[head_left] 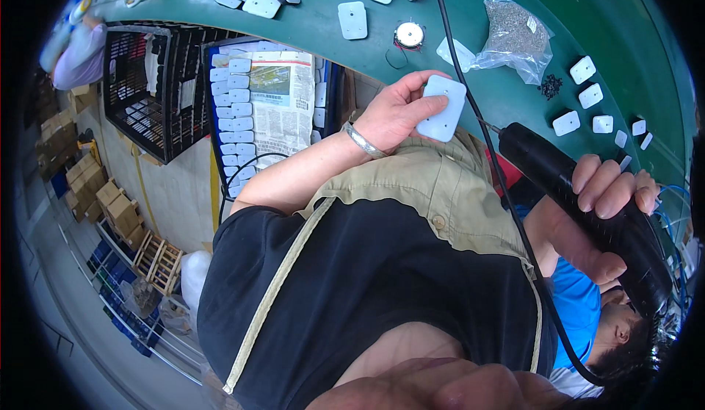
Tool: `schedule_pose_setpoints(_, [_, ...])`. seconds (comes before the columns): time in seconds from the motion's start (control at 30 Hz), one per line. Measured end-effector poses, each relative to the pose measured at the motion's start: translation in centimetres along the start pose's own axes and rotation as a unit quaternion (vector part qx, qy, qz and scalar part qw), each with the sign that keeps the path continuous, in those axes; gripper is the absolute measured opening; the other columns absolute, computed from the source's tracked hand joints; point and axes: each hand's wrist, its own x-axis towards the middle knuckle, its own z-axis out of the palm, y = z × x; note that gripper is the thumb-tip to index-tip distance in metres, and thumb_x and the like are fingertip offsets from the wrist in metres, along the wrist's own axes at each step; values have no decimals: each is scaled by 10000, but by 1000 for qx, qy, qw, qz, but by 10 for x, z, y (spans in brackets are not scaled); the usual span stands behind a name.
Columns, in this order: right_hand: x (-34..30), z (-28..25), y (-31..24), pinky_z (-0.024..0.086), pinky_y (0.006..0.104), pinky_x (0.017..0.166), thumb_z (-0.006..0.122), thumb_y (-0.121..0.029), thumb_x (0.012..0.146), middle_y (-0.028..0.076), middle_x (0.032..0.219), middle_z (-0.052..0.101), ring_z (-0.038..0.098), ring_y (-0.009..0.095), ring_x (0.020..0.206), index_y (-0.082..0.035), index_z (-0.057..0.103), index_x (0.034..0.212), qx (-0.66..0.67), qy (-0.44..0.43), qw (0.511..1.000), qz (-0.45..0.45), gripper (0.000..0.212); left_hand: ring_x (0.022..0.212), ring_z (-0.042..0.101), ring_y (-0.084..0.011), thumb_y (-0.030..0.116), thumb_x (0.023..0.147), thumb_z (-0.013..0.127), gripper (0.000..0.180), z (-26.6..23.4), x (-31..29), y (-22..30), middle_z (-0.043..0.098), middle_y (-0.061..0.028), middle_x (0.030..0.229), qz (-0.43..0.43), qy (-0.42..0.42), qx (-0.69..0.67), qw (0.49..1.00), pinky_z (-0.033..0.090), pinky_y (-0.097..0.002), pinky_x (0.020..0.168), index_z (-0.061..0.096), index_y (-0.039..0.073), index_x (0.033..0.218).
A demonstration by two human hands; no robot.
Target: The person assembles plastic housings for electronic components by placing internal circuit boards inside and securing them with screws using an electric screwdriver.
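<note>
My left hand (396, 112) holds a pale blue-white plastic casing (445, 116), a rounded rectangle with small holes in its face. The thumb lies across its upper face and the fingers are behind it. My right hand (604, 208) is wrapped round a black electric screwdriver (547, 162). Its thin bit points left toward the casing, a short way off its right edge and not touching it. A black cable (457, 65) hangs down between the casing and the screwdriver. Beyond the left hand, a round white part with wires (409, 35) lies on the green table.
On the green table (308, 24) lie a clear bag of small screws (516, 31), a pile of black screws (549, 87), and several casings (352, 20). At left, a bin with newspaper (290, 116) holds rows of casings beside a black crate (158, 94). Another person (576, 300) sits at right.
</note>
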Motion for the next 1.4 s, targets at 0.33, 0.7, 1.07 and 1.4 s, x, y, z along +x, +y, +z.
schedule_pose_setpoints(0.33, [-6, -3, -2, 293, 255, 538, 676, -415, 633, 11, 687, 438, 395, 117, 572, -27, 440, 1036, -11, 111, 993, -23, 607, 873, 531, -97, 107, 801, 580, 392, -30, 16, -14, 546, -25, 1014, 78, 32, 159, 984, 454, -239, 740, 441, 62, 1164])
schedule_pose_setpoints(0.7, [-12, -30, -5, 314, 267, 518, 652, -452, 671, 41, 729, 457, 417, 137, 580, -36, 419, 1102, -52, 134, 989, -35, 642, 852, 510, -96, 69, 761, 605, 422, -55, 68, -67, 547, -43, 976, 131, 70, 361, 921, 431, -229, 743, 448, 73, 1153])
schedule_pose_setpoints(1.07, [-11, -36, -11, 286, 270, 540, 638, -455, 665, 33, 720, 456, 402, 139, 597, -44, 443, 1069, -42, 137, 989, -36, 609, 910, 499, -327, 239, 732, 620, 406, -49, 86, -70, 486, -145, 1017, 279, 133, 604, 735, 427, -363, 769, 499, 132, 1105])
schedule_pose_setpoints(1.4, [-10, -30, -7, 292, 268, 522, 654, -462, 655, 35, 716, 458, 404, 138, 585, -45, 435, 1071, -61, 148, 986, -37, 628, 885, 503, -304, 239, 723, 612, 406, -48, 65, -40, 486, -151, 998, 258, 178, 639, 702, 436, -359, 730, 487, 54, 1062])
